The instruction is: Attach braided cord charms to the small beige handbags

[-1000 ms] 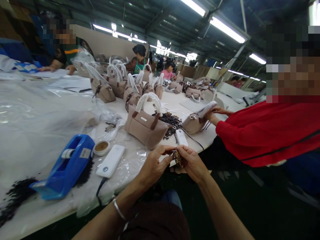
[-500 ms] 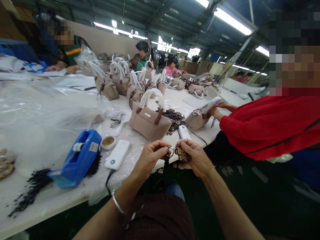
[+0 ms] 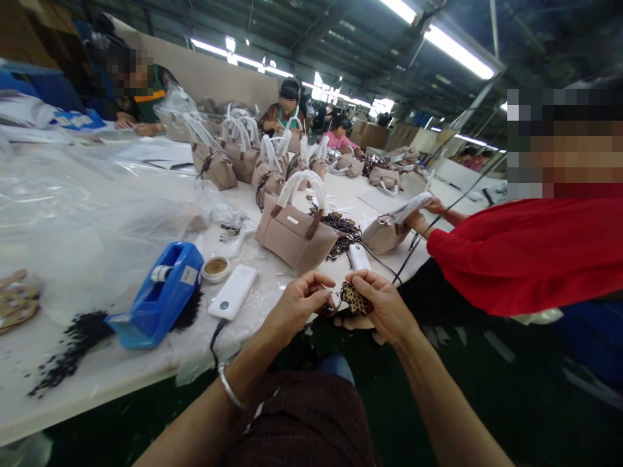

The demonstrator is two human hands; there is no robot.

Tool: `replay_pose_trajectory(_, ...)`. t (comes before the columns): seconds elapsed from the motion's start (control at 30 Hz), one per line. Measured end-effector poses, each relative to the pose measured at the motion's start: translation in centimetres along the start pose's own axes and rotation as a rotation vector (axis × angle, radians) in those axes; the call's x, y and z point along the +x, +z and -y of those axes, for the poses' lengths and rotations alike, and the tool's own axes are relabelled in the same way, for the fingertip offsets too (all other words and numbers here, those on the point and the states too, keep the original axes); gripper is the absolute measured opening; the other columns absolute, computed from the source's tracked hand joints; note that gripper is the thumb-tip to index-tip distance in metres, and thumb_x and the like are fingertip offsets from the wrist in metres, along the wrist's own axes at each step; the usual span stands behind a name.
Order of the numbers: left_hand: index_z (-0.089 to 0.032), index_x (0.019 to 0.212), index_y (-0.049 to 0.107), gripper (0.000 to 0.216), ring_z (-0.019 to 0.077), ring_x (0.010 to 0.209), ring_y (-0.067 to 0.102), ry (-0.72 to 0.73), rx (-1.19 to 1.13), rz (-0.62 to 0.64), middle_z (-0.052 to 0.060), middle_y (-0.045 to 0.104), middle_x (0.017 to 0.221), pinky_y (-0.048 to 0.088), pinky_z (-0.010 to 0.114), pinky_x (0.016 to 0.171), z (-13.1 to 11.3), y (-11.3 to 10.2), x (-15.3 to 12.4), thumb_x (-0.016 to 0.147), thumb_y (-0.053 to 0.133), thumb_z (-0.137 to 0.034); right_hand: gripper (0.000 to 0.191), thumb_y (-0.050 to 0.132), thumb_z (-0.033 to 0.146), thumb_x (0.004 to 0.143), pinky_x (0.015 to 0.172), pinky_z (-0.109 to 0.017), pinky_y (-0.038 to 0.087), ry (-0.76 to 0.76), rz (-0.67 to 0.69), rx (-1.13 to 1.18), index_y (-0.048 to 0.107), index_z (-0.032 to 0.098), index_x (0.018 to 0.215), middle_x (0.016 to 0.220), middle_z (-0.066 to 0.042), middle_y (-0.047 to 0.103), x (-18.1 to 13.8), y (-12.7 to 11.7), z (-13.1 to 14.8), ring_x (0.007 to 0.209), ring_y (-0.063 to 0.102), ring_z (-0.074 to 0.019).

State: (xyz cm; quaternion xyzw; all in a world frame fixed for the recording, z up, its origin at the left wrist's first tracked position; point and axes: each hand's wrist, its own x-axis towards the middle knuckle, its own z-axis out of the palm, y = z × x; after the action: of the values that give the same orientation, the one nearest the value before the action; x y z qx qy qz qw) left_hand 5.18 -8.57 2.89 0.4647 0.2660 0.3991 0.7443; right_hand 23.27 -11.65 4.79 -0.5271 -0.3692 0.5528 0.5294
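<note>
Over the table's front edge, my right hand (image 3: 384, 306) pinches a flat leopard-print bag charm (image 3: 355, 299) between thumb and fingers. A metal key ring (image 3: 335, 299) joins the charm's left side. My left hand (image 3: 300, 306) is closed at that ring, thumb against fingers, and partly hides it. Just beyond both hands a beige handbag (image 3: 296, 235) stands on the table, its handles wrapped in white. A heap of dark chains (image 3: 343, 227) with leopard-print pieces lies behind it.
To the left are a blue tape dispenser (image 3: 158, 292), a white power bank (image 3: 233, 293), a small round tin (image 3: 215, 268), black bits (image 3: 73, 347) and clear plastic sheeting (image 3: 97, 227). At right a person in red (image 3: 525, 253) holds another handbag (image 3: 384, 235). Several handbags stand farther back.
The dark strand that hung below my left hand hardly shows now. My left fingers have shifted at the ring, while my right hand keeps the charm. The view has moved slightly.
</note>
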Motion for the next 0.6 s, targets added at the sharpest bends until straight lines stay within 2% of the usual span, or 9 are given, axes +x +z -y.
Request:
replay_pose_trajectory(0.17,-0.020,0.102,0.050,0.038,0.0108,0.053,0.062,-0.093,-0.196,0.093,-0.004,0.062,0.071,0.050,0.023,0.052,0.9,0.4,-0.2,0.076,0.072,-0.036,0.032,0.077,0.047,0.072,0.053,-0.025,0.045,-0.098,-0.038,-0.174,0.067,0.021,0.088,0.071,0.001,0.067,0.3,-0.1,-0.7,0.059,0.059,-0.0136)
replay_pose_trajectory(0.23,-0.020,0.104,0.049,0.038,0.0097,0.049,0.060,-0.136,-0.262,0.081,-0.005,0.061,0.070,0.047,0.019,0.045,1.1,0.6,0.0,0.076,0.071,-0.034,0.033,0.075,0.047,0.073,0.067,-0.030,0.051,-0.195,-0.049,-0.312,0.069,0.021,0.092,0.084,-0.003,0.071,0.1,-0.4,-0.6,0.075,0.064,-0.0181)
replay_pose_trajectory(0.3,-0.019,0.103,0.049,0.036,0.0087,0.045,0.057,-0.169,-0.298,0.055,-0.005,0.060,0.065,0.044,0.016,0.040,1.1,0.7,0.2,0.076,0.070,-0.030,0.032,0.072,0.046,0.077,0.084,-0.036,0.050,-0.322,-0.025,-0.442,0.070,0.023,0.100,0.104,-0.006,0.071,-0.5,-0.6,-0.2,0.095,0.063,-0.0226)
replay_pose_trajectory(0.4,-0.017,0.103,0.052,0.035,0.0065,0.042,0.053,-0.211,-0.339,0.066,-0.005,0.058,0.061,0.041,0.013,0.038,1.0,0.8,0.4,0.075,0.070,-0.026,0.027,0.065,0.041,0.084,0.097,-0.040,0.045,-0.424,0.119,-0.569,0.071,0.028,0.107,0.123,-0.006,0.065,-1.5,-0.4,0.6,0.114,0.057,-0.0253)
replay_pose_trajectory(0.5,-0.014,0.104,0.056,0.034,0.0040,0.041,0.050,-0.220,-0.339,0.135,-0.004,0.058,0.061,0.039,0.011,0.037,1.1,0.8,0.4,0.075,0.069,-0.027,0.018,0.064,0.038,0.086,0.095,-0.038,0.046,-0.454,0.190,-0.584,0.074,0.028,0.097,0.113,-0.006,0.068,-2.1,0.2,0.9,0.108,0.061,-0.0236)
replay_pose_trajectory(0.6,-0.016,0.102,0.056,0.034,0.0059,0.040,0.049,-0.207,-0.217,0.165,-0.003,0.059,0.062,0.037,0.014,0.035,1.4,0.7,0.1,0.077,0.068,-0.036,0.015,0.067,0.038,0.084,0.087,-0.034,0.048,-0.447,0.129,-0.550,0.075,0.025,0.083,0.097,-0.005,0.070,-2.2,0.7,0.5,0.092,0.064,-0.0208)
